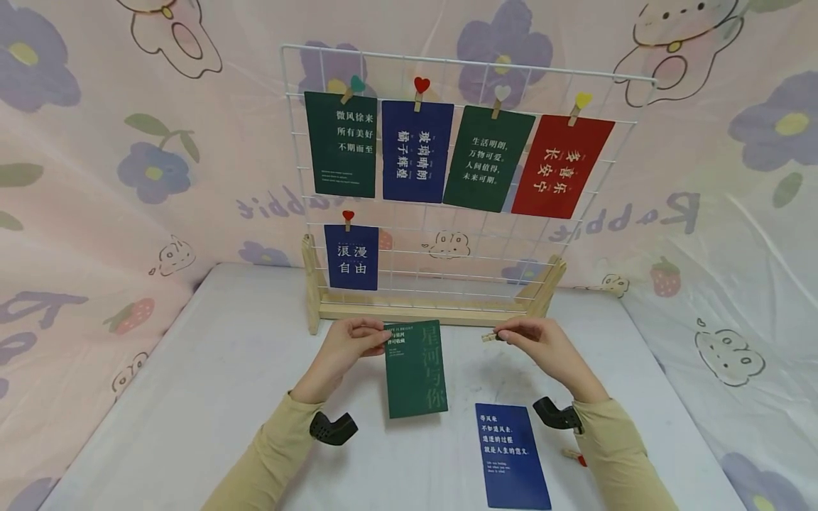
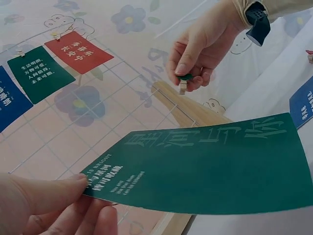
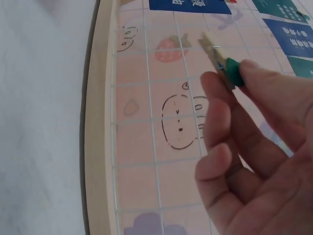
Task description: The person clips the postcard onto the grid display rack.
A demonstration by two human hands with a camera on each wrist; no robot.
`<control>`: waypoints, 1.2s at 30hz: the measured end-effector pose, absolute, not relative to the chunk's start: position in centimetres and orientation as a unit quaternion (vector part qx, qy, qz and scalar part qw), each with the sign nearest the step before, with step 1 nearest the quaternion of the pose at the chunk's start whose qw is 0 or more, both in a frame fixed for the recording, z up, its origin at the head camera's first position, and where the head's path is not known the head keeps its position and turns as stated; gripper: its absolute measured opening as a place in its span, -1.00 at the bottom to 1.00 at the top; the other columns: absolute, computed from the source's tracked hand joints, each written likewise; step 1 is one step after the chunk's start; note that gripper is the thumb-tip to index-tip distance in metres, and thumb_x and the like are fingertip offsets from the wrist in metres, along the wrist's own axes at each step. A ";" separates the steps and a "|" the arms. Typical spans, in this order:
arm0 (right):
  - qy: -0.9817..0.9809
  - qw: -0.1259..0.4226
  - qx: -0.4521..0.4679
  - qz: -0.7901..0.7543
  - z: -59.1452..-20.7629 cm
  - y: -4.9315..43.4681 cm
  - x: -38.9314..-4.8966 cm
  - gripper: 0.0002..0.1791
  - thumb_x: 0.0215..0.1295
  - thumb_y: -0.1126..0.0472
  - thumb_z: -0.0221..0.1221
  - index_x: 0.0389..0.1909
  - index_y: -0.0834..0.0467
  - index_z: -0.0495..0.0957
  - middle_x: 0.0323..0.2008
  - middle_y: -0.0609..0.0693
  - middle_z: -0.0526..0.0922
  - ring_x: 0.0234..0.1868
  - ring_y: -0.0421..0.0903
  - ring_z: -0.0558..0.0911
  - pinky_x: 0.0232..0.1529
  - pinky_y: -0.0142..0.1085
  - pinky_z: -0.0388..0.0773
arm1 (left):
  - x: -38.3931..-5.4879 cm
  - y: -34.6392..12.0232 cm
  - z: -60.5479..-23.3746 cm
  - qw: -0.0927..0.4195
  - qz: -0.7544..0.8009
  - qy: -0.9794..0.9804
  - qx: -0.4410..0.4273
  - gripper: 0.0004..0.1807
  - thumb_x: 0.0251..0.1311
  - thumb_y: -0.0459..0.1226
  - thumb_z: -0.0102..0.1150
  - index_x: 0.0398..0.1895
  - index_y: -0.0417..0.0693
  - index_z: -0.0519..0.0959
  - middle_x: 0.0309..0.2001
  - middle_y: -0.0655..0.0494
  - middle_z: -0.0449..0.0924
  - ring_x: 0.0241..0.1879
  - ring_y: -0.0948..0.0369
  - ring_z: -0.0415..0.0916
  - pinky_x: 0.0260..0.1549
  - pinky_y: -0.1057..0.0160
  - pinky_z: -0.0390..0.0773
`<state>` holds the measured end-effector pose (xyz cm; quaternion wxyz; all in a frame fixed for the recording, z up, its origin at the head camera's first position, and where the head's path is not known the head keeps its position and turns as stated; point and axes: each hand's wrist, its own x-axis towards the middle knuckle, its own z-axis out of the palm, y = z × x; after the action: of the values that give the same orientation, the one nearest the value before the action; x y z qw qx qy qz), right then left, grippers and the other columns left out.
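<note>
My left hand (image 1: pixel 348 350) pinches the upper left corner of a green card (image 1: pixel 415 376) with pale lettering, held above the table before the rack. In the left wrist view the green card (image 2: pixel 210 171) spreads out from the thumb and fingertips. My right hand (image 1: pixel 546 348) pinches a small wooden clothespin (image 1: pixel 490 337) between thumb and index finger. The right wrist view shows a green ornament on that clothespin (image 3: pixel 218 61). The white wire grid rack (image 1: pixel 447 245) stands just beyond both hands; neither hand touches it.
Cards hang clipped on the rack: several in the top row and a small blue card (image 1: pixel 351 259) lower left. A blue card (image 1: pixel 513 458) lies on the white table (image 1: pixel 255 298), near a clothespin with a red ornament (image 1: pixel 575 456). The rack has a wooden base (image 1: pixel 422 312).
</note>
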<state>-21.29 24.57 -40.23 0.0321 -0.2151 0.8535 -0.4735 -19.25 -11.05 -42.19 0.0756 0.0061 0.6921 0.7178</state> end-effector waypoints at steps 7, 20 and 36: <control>0.858 0.035 -0.217 -0.464 -39.5 23.6 -21.9 -0.73 0.39 0.13 0.13 -0.02 0.16 0.64 -0.07 0.03 0.66 -0.11 -0.04 0.61 -0.08 -0.29 0.58 | -19.5 -10.6 -41.8 0.061 0.719 0.692 0.001 -0.78 0.18 -0.35 0.28 -0.13 -0.25 0.59 -0.30 -0.04 0.66 -0.37 0.16 0.59 -0.25 0.19 0.65; 0.846 0.055 -0.216 -0.484 -38.4 22.0 -23.3 -0.67 0.40 0.13 0.12 0.08 0.20 0.56 -0.04 0.08 0.63 -0.09 0.05 0.59 -0.07 -0.30 0.57 | -20.5 -10.0 -41.6 0.055 0.732 0.679 -0.019 -0.75 0.20 -0.31 0.28 -0.08 -0.22 0.58 -0.24 -0.03 0.66 -0.30 0.19 0.60 -0.16 0.18 0.63; 0.837 0.065 -0.198 -0.506 -37.9 20.5 -24.4 -0.65 0.28 0.11 0.25 0.00 0.23 0.61 -0.08 0.09 0.66 -0.04 0.06 0.62 -0.03 -0.23 0.58 | -22.0 -9.6 -40.8 0.031 0.740 0.671 -0.023 -0.76 0.19 -0.30 0.29 -0.11 -0.21 0.59 -0.24 -0.02 0.66 -0.30 0.20 0.61 -0.20 0.29 0.63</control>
<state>-24.44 20.52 -37.89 0.0649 -0.1982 0.8367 -0.5065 -22.01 -9.64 -40.79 0.0312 -0.0231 0.6710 0.7405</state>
